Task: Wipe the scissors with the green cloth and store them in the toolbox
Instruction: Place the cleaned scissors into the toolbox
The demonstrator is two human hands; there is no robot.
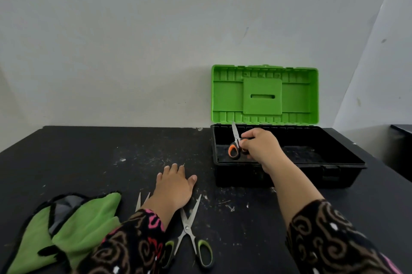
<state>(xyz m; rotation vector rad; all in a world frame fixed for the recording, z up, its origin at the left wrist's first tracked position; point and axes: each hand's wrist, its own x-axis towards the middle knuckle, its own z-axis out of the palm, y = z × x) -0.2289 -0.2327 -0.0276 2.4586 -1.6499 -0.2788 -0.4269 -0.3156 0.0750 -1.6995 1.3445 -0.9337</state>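
Head view: the right hand (259, 144) has its grip closed on the orange-handled scissors (235, 144), blades up, inside the open toolbox (289, 173), likely setting them down. Left of the toolbox, the left hand (175, 185) lies flat with its grip empty on the counter (89, 158), probably bracing, beside green-handled scissors (191, 231) and the green cloth (73, 229). No readable writing.

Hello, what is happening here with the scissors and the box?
A person is putting scissors away. The right hand holds the orange-handled scissors inside the open toolbox. The left hand rests flat on the black table. Green-handled scissors lie open on the table, beside the green cloth.
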